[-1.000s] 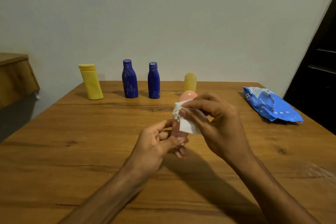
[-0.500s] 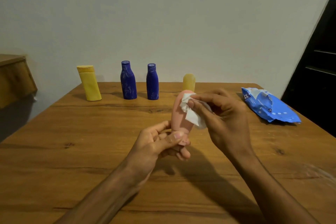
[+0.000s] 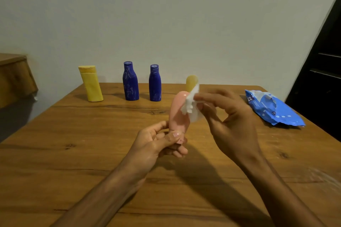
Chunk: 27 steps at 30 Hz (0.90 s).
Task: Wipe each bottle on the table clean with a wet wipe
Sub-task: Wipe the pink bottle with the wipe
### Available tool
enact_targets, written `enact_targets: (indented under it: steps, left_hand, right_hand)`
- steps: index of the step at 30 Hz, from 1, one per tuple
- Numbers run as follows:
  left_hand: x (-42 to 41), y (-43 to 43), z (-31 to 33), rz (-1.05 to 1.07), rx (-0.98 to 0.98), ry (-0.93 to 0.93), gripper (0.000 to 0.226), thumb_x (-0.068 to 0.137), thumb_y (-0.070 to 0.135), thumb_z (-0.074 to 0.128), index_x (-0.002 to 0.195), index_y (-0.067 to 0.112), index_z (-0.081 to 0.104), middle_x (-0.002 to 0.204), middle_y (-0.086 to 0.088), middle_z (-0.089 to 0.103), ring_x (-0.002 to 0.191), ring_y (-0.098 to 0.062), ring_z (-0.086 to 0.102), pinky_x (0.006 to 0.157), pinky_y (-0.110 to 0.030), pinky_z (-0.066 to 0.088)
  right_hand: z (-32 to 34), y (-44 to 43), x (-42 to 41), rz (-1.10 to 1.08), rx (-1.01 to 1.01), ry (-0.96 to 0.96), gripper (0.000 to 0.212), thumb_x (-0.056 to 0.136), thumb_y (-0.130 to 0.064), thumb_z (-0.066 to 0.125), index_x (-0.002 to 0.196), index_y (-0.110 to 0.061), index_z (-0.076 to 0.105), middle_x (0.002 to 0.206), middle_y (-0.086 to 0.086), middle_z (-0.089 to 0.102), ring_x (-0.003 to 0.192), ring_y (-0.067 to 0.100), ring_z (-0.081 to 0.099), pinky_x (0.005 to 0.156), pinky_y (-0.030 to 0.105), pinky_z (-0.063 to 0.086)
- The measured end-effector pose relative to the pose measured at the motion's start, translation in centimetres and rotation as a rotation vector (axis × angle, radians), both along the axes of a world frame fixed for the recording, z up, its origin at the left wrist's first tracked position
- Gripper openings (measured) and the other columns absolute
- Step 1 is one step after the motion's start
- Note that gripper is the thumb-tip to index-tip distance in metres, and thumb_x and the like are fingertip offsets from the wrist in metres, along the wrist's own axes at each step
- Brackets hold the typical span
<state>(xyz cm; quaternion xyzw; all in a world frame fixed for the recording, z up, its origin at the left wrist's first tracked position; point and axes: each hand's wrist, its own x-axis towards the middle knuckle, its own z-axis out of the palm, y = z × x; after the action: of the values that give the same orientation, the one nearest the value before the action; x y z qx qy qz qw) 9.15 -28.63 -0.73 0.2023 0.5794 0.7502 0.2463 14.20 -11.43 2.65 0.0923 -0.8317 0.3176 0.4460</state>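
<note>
**Wipe now up at pink bottle's top**

Vs half a sec ago, the crumpled white wet wipe (image 3: 191,110) sits higher, at the upper right side of the smooth pink plastic bottle (image 3: 178,116), so more of the bottle's front is bare. The right hand (image 3: 228,118) is also more spread, w/ its lower fingers fanned out.

The right hand pinches the wipe btwn thumb and forefinger and presses it to the bottle's rounded top end. The left hand (image 3: 156,145) grips the bottle's narrow lower end, thumb across the front, fingers curled round the back. The bottle is held roughly upright, off the brown wooden table (image 3: 73,153), near its middle.

Along the table's far edge, L to R:
- a flat yellow plastic bottle w/ a wide cap (image 3: 91,84), leaning a bit
- a dark blue curvy bottle (image 3: 130,82)
- a second, slimmer dark blue bottle (image 3: 155,84) just beside it
- a pale yellow rounded bottle (image 3: 191,82), partly hidden behind the wipe

A crinkled blue wet-wipe pack (image 3: 273,110) lies at the table's right, well apart from both hands.
</note>
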Motion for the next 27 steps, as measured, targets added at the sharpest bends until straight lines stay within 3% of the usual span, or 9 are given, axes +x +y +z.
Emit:
enact_targets:
  steps: [2, 5, 8, 12, 15, 18, 21, 23, 27]
  left_hand:
    - [0.1, 0.0, 0.1, -0.009, -0.003, 0.013, 0.044, 0.077, 0.017, 0.066, 0.120, 0.012, 0.057, 0.090, -0.019, 0.073, 0.070, -0.021, 0.069, 0.068, -0.028, 0.059]
    - [0.1, 0.1, 0.2, 0.011, -0.029, 0.023, 0.048, 0.075, 0.019, 0.067, 0.122, 0.013, 0.057, 0.094, -0.018, 0.074, 0.073, -0.022, 0.069, 0.070, -0.030, 0.059]
    - [0.1, 0.1, 0.1, 0.011, -0.044, 0.062, 0.046, 0.077, 0.020, 0.067, 0.122, 0.014, 0.057, 0.097, -0.018, 0.073, 0.077, -0.024, 0.070, 0.076, -0.034, 0.059]
    - [0.5, 0.4, -0.3, 0.043, -0.130, 0.180, 0.038, 0.081, 0.020, 0.066, 0.117, 0.025, 0.057, 0.098, -0.008, 0.075, 0.082, -0.020, 0.071, 0.080, -0.035, 0.058]
    - [0.5, 0.4, -0.3, 0.037, -0.127, 0.200, 0.037, 0.082, 0.019, 0.064, 0.118, 0.022, 0.058, 0.096, -0.012, 0.074, 0.080, -0.022, 0.071, 0.079, -0.038, 0.058]
    - [0.2, 0.3, -0.2, 0.017, -0.090, 0.137, 0.044, 0.080, 0.020, 0.063, 0.122, 0.016, 0.054, 0.096, -0.016, 0.074, 0.078, -0.024, 0.070, 0.079, -0.039, 0.057]
    - [0.1, 0.3, -0.1, 0.001, -0.068, 0.088, 0.046, 0.078, 0.020, 0.064, 0.123, 0.012, 0.054, 0.095, -0.016, 0.074, 0.077, -0.024, 0.070, 0.074, -0.033, 0.059]
    - [0.2, 0.3, -0.1, -0.004, -0.053, 0.067, 0.045, 0.077, 0.020, 0.065, 0.120, 0.013, 0.056, 0.094, -0.017, 0.074, 0.076, -0.024, 0.071, 0.072, -0.031, 0.059]
    - [0.0, 0.4, -0.3, 0.015, -0.019, 0.022, 0.047, 0.076, 0.019, 0.065, 0.121, 0.011, 0.056, 0.095, -0.019, 0.074, 0.079, -0.027, 0.071, 0.080, -0.040, 0.057]
  right_hand:
    - [0.0, -0.2, 0.1, 0.052, 0.052, -0.079, 0.039, 0.079, 0.008, 0.064, 0.104, -0.022, 0.068, 0.109, -0.005, 0.064, 0.104, 0.003, 0.057, 0.086, 0.010, 0.046]
    - [0.2, -0.7, 0.5, 0.099, -0.002, -0.166, 0.035, 0.076, -0.014, 0.054, 0.105, -0.028, 0.066, 0.111, -0.014, 0.064, 0.111, 0.000, 0.055, 0.094, 0.015, 0.045]
    - [0.1, -1.1, 0.6, 0.074, -0.051, -0.153, 0.036, 0.077, -0.038, 0.050, 0.108, -0.028, 0.066, 0.112, -0.016, 0.064, 0.110, -0.001, 0.056, 0.091, 0.018, 0.048]
    - [-0.3, -2.0, 0.4, -0.101, 0.004, -0.095, 0.042, 0.078, -0.057, 0.057, 0.100, -0.023, 0.069, 0.104, -0.009, 0.064, 0.100, 0.007, 0.056, 0.081, 0.036, 0.052]
    - [-0.4, -2.1, 0.4, -0.127, -0.008, -0.088, 0.027, 0.079, -0.047, 0.062, 0.090, -0.024, 0.070, 0.099, -0.010, 0.060, 0.097, 0.008, 0.054, 0.078, 0.034, 0.050]
    - [0.1, -1.7, 0.6, -0.104, -0.100, -0.062, 0.006, 0.081, -0.024, 0.070, 0.087, -0.023, 0.070, 0.098, -0.008, 0.059, 0.098, 0.004, 0.052, 0.078, 0.010, 0.040]
    - [1.0, -1.5, 1.0, -0.066, -0.137, -0.061, 0.008, 0.084, -0.022, 0.064, 0.088, -0.024, 0.070, 0.094, -0.010, 0.060, 0.092, -0.002, 0.052, 0.072, 0.003, 0.038]
    - [1.2, -1.6, 1.4, -0.021, -0.062, -0.116, 0.012, 0.085, -0.023, 0.057, 0.089, -0.028, 0.067, 0.092, -0.021, 0.061, 0.090, -0.008, 0.053, 0.073, 0.003, 0.040]
    - [1.1, -1.8, 1.8, 0.080, 0.108, -0.292, 0.021, 0.087, -0.015, 0.060, 0.091, -0.036, 0.061, 0.095, -0.032, 0.055, 0.099, -0.019, 0.048, 0.073, 0.004, 0.042]
